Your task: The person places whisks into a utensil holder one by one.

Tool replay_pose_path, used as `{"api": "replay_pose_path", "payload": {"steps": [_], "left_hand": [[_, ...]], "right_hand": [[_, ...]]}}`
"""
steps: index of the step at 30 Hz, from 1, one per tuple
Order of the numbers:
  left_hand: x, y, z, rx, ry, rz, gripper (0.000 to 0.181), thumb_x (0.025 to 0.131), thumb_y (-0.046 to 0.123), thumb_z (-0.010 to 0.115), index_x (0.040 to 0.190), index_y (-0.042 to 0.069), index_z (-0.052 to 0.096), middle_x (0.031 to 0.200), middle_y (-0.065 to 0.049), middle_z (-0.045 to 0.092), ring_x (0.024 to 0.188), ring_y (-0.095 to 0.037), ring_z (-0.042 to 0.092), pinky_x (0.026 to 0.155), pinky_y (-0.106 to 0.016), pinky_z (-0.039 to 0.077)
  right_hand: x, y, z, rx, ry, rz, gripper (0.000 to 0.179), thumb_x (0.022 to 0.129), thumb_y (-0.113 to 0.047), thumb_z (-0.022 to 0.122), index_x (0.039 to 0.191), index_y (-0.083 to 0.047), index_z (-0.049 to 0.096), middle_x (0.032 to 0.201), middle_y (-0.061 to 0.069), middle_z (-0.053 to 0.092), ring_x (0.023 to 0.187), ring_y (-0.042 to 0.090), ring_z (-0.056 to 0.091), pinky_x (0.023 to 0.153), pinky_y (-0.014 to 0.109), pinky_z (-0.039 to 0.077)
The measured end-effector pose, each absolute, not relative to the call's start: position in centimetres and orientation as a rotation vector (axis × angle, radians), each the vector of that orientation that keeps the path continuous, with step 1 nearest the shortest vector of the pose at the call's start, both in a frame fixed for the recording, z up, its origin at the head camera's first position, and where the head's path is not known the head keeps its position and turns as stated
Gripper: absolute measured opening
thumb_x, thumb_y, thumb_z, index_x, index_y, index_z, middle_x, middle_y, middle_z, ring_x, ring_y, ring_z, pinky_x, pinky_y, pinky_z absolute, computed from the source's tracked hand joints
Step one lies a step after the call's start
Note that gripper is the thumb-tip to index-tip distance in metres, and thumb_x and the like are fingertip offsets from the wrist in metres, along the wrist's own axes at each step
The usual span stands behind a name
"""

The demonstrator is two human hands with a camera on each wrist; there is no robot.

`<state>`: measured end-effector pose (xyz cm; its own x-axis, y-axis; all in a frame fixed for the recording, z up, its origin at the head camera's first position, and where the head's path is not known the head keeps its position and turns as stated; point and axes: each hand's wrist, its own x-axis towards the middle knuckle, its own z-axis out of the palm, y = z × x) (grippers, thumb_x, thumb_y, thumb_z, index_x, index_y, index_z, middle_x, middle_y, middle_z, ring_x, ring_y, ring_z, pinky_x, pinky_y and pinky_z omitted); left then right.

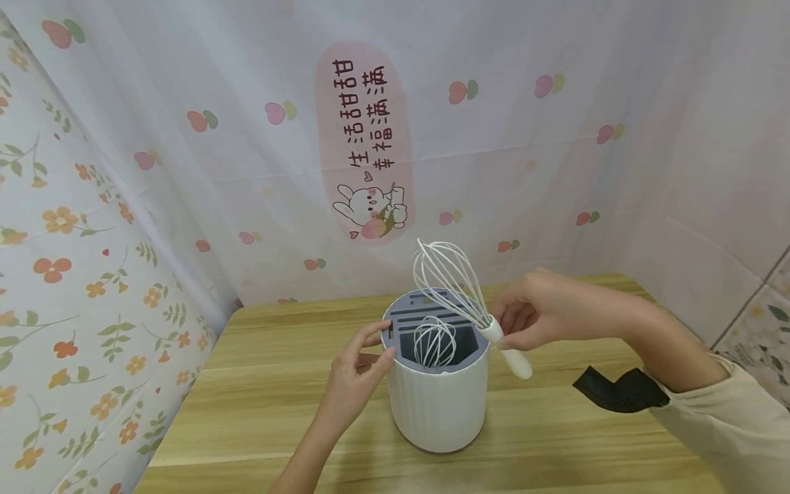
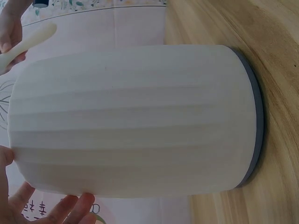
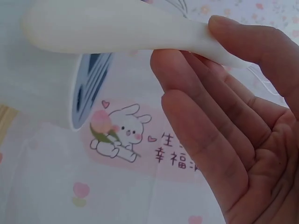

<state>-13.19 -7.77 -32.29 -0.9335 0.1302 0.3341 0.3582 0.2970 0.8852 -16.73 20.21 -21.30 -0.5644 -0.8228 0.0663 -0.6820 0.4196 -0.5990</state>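
Note:
My right hand [image 1: 546, 309] pinches a white-handled whisk [image 1: 492, 330] between thumb and fingers, near where the handle meets the wires. The whisk is tilted, its wire head up and to the left over a white utensil holder [image 1: 438, 408]; its handle [image 3: 103, 25] points down to the right. My left hand [image 1: 350, 377] grips the holder's left side at the rim, thumb toward me and fingers round the far side. Inside the large compartment of the holder's grey slotted top [image 1: 404, 316] stands a second whisk [image 1: 435, 341], wires up; its lower part is hidden.
The holder stands upright on a wood-grain table [image 1: 278, 391]. A pale curtain [image 1: 259, 178] with a rabbit print hangs behind the table, and a flowered cloth [image 1: 92, 329] hangs at the left. A black strap [image 1: 623, 391] is at the right sleeve.

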Motion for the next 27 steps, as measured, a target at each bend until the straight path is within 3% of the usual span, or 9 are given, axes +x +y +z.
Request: {"api": "replay_pose_path", "payload": {"steps": [13, 27], "left_hand": [[-13.2, -7.8, -32.2, -0.441, -2.362, -1.725, 0.037, 0.089, 0.011, 0.058, 0.126, 0.01, 0.052, 0.117, -0.014, 0.055, 0.088, -0.027, 0.062, 0.082, -0.045, 0.044], [-13.2, -7.9, -32.2, -0.428, -2.367, -1.738, 0.038, 0.089, 0.011, 0.059, 0.126, 0.01, 0.052, 0.117, -0.014, 0.055, 0.088, -0.026, 0.062, 0.082, -0.043, 0.045]], "right_hand": [[-17.9, 17.7, -20.6, -1.358, 2.487, -0.95, 0.011, 0.081, -0.012, 0.07, 0.088, -0.011, 0.062, 0.081, -0.005, 0.066, 0.075, 0.01, 0.065, 0.07, 0.026, 0.052], [-19.6, 17.1, -22.8, -1.218, 2.434, -1.004, 0.014, 0.08, -0.013, 0.071, 0.088, -0.005, 0.063, 0.084, 0.0, 0.066, 0.077, 0.013, 0.066, 0.07, 0.026, 0.051]]}}
